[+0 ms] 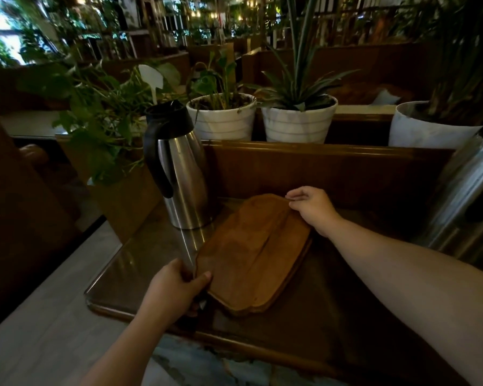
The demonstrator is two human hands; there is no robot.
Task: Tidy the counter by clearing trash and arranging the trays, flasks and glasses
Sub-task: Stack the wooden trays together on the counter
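Observation:
A stack of brown wooden trays (251, 254) lies on the dark glass-topped counter (140, 263). My left hand (176, 288) grips the stack's near left corner, thumb on top. My right hand (313, 207) pinches the far right edge of the top tray. A steel flask (179, 174) with a black lid and handle stands upright just left of the trays, behind my left hand. Part of a second steel flask (466, 196) shows at the right edge.
A raised wooden ledge (318, 174) backs the counter. Behind it stand white plant pots (221, 118) (299, 121) (430, 126) and a leafy plant (101, 118) at the left. The counter's near rim (234, 341) runs below my arms, with pale floor (39, 316) at the left.

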